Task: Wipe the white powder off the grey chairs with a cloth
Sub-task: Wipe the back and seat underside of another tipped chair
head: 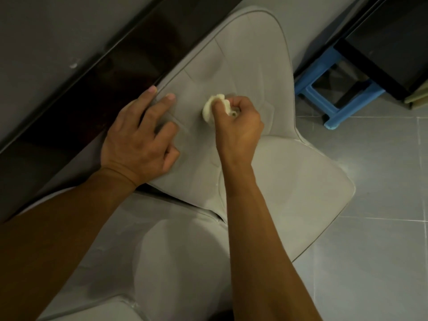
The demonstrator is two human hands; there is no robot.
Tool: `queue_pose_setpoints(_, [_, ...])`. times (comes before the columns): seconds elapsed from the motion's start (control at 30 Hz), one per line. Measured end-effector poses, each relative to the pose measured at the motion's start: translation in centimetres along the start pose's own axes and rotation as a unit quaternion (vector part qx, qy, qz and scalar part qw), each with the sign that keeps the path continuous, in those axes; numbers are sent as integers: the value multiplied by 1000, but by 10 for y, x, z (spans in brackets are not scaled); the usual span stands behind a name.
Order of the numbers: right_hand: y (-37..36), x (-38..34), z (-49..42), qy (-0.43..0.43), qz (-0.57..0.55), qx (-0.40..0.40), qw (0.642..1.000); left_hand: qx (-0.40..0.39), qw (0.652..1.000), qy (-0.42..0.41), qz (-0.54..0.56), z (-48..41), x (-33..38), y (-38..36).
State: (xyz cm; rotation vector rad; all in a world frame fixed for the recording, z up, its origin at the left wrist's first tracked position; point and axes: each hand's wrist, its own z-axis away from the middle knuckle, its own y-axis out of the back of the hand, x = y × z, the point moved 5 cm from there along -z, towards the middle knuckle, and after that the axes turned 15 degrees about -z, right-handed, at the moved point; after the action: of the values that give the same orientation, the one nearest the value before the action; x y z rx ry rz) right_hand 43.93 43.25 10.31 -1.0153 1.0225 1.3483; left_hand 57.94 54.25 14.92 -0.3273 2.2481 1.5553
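Grey chair [245, 61], frame centre: padded and yielding, and probably light enough to shift under a hard rub. Your left hand [139, 142], at 9 o'clock from the cloth, lies flat on the chair's edge, fingers spread, bracing it. Your right hand [238, 130] is fisted round the cloth [208, 108], which presses on the upholstery. Cloth: soft, light, crumpled. Hold it bunched. Whitish traces along the seam toward 4 o'clock.

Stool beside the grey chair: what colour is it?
The stool is light blue, best seen in the head view, at the upper right.
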Motion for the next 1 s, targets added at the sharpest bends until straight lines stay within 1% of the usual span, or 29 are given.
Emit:
queue_pose_setpoints(0.07, [-10,-12,9,56,-46,-6,997,-3,1000,-1,-5,0,0,0])
queue_pose_setpoints(0.1, [-15,-12,13,66,-53,-2,996,-5,1000,-1,-7,0,0,0])
queue_pose_setpoints(0.13, [-18,-4,16,53,-54,5,997,-8,1000,-1,-8,0,0,0])
queue_pose_setpoints(0.17, [-18,11,17,18,-41,9,999,-9,1000,0,-6,0,0,0])
queue_pose_setpoints(0.2, [-15,31,17,-29,-5,3,1000,-5,1000,2,-3,0,0,1])
queue_pose_setpoints(0.23, [-10,53,19,-86,55,-16,995,1,1000,4,-2,-1,0,1])
queue_pose_setpoints(0.3, [9,96,31,-207,150,-65,965,13,1000,8,1,-1,1,2])
queue_pose_setpoints(0.33, [19,110,39,-244,158,-73,954,16,1000,9,2,-1,1,2])
queue_pose_setpoints(0.37, [26,119,46,-256,143,-65,954,19,1000,8,2,-1,1,2])
queue_pose_setpoints(0.4, [29,122,53,-242,112,-46,963,22,1000,9,-1,-1,0,2])
queue_pose_setpoints(0.47, [28,118,67,-167,40,0,985,25,1000,7,-6,-1,0,2])
queue_pose_setpoints(0.53, [20,115,80,-102,-2,3,995,26,1000,4,-6,-1,1,3])
queue_pose_setpoints(0.57, [16,119,86,-105,-9,-8,994,26,1000,5,-4,-1,1,3])
queue_pose_setpoints(0.6, [15,129,88,-135,-3,-20,991,26,1000,6,-2,-1,1,3])
queue_pose_setpoints(0.63, [16,140,86,-176,26,-29,984,26,1000,8,-1,-1,0,3])
queue_pose_setpoints(0.7, [28,158,74,-235,121,-34,964,23,1000,11,-3,-2,0,4])
queue_pose_setpoints(0.73, [36,161,65,-240,144,-24,960,22,1000,12,-4,-2,0,4])
queue_pose_setpoints(0.77, [42,159,57,-228,139,-6,964,20,1000,12,-4,-2,0,4])
queue_pose_setpoints(0.83, [45,141,47,-180,67,39,981,18,1000,11,-1,-2,0,4])
queue_pose_setpoints(0.87, [40,132,47,-154,18,44,987,16,1000,10,-1,-2,0,5])
queue_pose_setpoints(0.9, [33,123,50,-122,-19,30,992,14,1000,9,0,-3,0,5])
queue_pose_setpoints(0.93, [25,118,54,-93,-32,1,995,12,1000,7,3,-3,0,4])
queue_pose_setpoints(1.0, [12,123,65,-75,-22,-62,995,12,1000,5,11,-2,0,3])
